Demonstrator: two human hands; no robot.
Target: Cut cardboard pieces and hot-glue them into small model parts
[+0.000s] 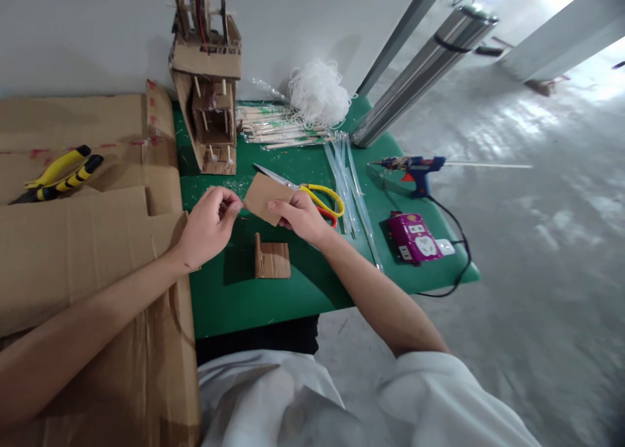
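A small square cardboard piece [265, 197] is held up over the green table by my right hand [303, 218], thumb on top and fingers beneath. My left hand [211, 224] is pinched at the square's left corner; whether it grips the corner or some tiny bit there cannot be made out. Below them, a small L-shaped cardboard part [275, 260] rests on the table with one side upright. Scissors with yellow and red handles [326, 198] lie partly hidden behind the square and my right hand.
Cardboard sheets [97, 252] with yellow-black pliers [61, 174] cover the left. Behind stand a cardboard tower [209, 108], wrapped sticks [283, 127] and white bands [319, 95]. Rightward are glue sticks [346, 180], a glue gun [415, 168], a purple power socket [415, 237] and its cable.
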